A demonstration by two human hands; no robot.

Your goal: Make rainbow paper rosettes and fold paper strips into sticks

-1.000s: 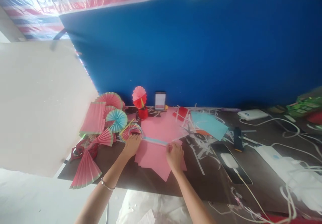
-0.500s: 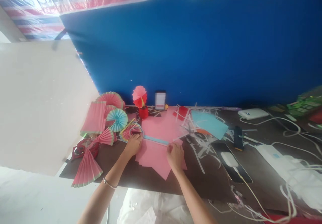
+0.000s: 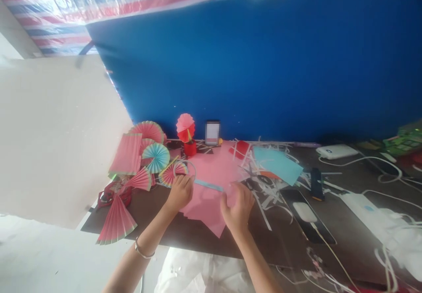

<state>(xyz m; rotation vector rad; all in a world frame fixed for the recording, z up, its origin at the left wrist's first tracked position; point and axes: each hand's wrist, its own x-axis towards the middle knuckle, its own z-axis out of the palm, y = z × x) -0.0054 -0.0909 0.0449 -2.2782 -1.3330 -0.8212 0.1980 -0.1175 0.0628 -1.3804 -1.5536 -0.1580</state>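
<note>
My left hand (image 3: 181, 192) is closed in a pinch on a narrow light-blue paper strip (image 3: 208, 185). From its fingers the strip stretches right across the pink paper sheets (image 3: 214, 163), and a pale loop curls up above the hand. My right hand (image 3: 239, 205) hovers by the strip's right end, thumb and fingers apart with nothing between them. Left of my left hand lie a small pleated multicoloured fan (image 3: 168, 175) and a light-blue paper rosette (image 3: 156, 157).
Pink pleated fans (image 3: 117, 222) cover the left end. A red pot with a paper flower (image 3: 185, 128) stands behind. To the right are a light-blue sheet (image 3: 278, 163), white paper scraps (image 3: 268, 192), a phone (image 3: 308, 218) and a white power strip (image 3: 364, 207) with cables.
My right hand has let go of the strip's right end, opened and moved slightly right. My left hand keeps its pinch, while the view has shifted slightly.
</note>
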